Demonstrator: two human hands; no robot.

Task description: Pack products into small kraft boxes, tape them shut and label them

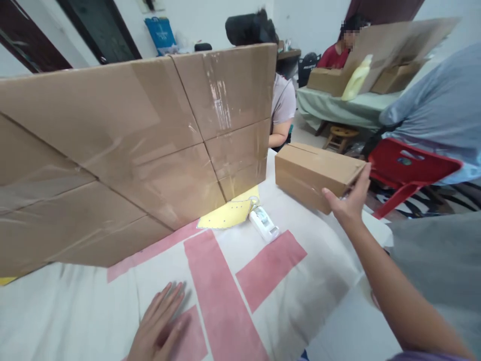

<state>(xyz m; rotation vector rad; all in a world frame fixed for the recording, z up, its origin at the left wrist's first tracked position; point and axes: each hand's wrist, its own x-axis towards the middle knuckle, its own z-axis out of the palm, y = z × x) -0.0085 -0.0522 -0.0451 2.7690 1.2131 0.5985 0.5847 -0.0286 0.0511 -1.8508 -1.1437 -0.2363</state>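
Note:
At the right edge of the table, my right hand (350,198) grips the near end of a small closed cardboard box (300,173), thumb on its side and fingers round the end. My left hand (160,321) rests on the pink and white tablecloth (221,286), its fingers stretched out and holding nothing. Between the hands, farther back, lie a flat yellow cut-out with small dots (225,214) and a small white plastic item (264,224) with a label. Both are near the foot of a tall cardboard panel (150,135) with taped seams.
The panel stands across the back and left of the table. Behind it sits a person (282,103). A red chair (409,163) with a person in it is at the right. Farther off, a green-covered table (311,103) holds boxes and a yellow bottle (356,79).

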